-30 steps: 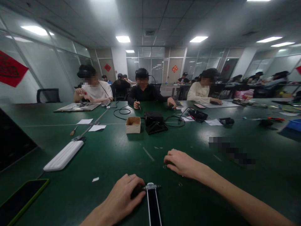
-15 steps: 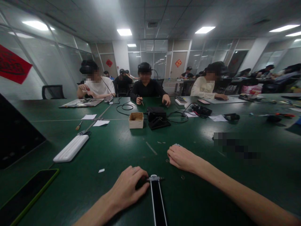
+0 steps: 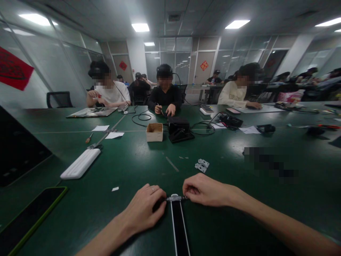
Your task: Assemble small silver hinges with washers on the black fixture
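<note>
A long black bar with silver edges [image 3: 179,231] lies on the table in front of me, pointing away. Across its far end runs a thin metal rod [image 3: 175,199], jutting out on both sides. My left hand [image 3: 145,204], a ring on one finger, is closed around the rod's left end; the fingertips are partly hidden. At the right end, my right hand [image 3: 206,191] pinches the rod between thumb and curled fingers. Just beyond that hand, small silver metal plates with holes [image 3: 201,165] lie flat on the green table [image 3: 128,163].
A white power bank-like block [image 3: 81,163] and a green-edged phone [image 3: 33,217] lie at left, beside a dark screen [image 3: 21,153]. Ahead stand a small cardboard box [image 3: 154,133] and a black device [image 3: 179,128] with cables. Several people sit across the table.
My right hand has let go of the silver plates and come back toward me to the rod's right end. My left hand has stayed at the left end.
</note>
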Motion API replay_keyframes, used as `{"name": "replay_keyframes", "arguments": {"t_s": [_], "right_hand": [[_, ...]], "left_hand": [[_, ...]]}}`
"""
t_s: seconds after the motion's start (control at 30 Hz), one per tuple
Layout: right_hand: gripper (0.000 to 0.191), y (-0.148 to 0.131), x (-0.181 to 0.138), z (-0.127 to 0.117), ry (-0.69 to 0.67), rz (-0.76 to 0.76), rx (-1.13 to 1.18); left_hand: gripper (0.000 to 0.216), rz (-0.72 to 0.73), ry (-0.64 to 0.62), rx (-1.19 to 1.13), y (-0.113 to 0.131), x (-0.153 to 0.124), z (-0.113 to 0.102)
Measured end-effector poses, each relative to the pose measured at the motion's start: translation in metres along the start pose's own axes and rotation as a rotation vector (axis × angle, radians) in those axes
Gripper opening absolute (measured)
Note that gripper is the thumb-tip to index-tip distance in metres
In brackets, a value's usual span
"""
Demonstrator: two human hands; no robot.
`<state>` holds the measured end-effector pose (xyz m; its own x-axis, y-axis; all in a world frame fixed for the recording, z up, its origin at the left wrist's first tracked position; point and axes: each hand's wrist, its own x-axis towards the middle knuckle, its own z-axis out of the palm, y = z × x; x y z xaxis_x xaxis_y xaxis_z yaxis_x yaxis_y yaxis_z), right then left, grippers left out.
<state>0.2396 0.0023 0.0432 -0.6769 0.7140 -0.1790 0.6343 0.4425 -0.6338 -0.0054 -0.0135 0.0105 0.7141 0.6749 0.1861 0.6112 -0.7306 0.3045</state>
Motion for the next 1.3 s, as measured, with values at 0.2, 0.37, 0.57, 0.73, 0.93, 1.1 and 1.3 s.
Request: {"name": "replay_keyframes", "arguments": {"t_s": [0.2, 0.37, 0.57, 0.73, 0.93, 1.1, 1.3], "right_hand": [[0.020, 0.006, -0.001, 0.002, -0.014, -0.025, -0.011], [0.019, 0.004, -0.002, 0.001, -0.034, -0.013, 0.037], [0.017, 0.007, 0.000, 0.001, -0.047, 0.004, 0.189], [0.018, 0.007, 0.000, 0.001, -0.045, 0.007, 0.226], [0.018, 0.005, 0.004, 0.009, 0.019, -0.016, 0.178], [0.022, 0.009, 0.000, -0.006, 0.031, -0.021, 0.115], [0.017, 0.022, -0.015, -0.044, 0.189, 0.114, -0.235]], "left_hand": [[0.016, 0.017, 0.000, -0.004, -0.001, 0.001, 0.000], [0.017, 0.023, 0.004, -0.002, -0.001, 0.001, 0.002], [0.017, 0.026, 0.014, 0.004, 0.000, 0.001, 0.001], [0.018, 0.031, 0.011, 0.000, 0.000, 0.001, 0.000], [0.017, 0.026, 0.011, 0.014, 0.001, 0.001, 0.001], [0.017, 0.027, 0.002, -0.004, 0.001, 0.002, 0.000], [0.016, 0.029, 0.006, -0.001, -0.001, 0.001, 0.000]]}}
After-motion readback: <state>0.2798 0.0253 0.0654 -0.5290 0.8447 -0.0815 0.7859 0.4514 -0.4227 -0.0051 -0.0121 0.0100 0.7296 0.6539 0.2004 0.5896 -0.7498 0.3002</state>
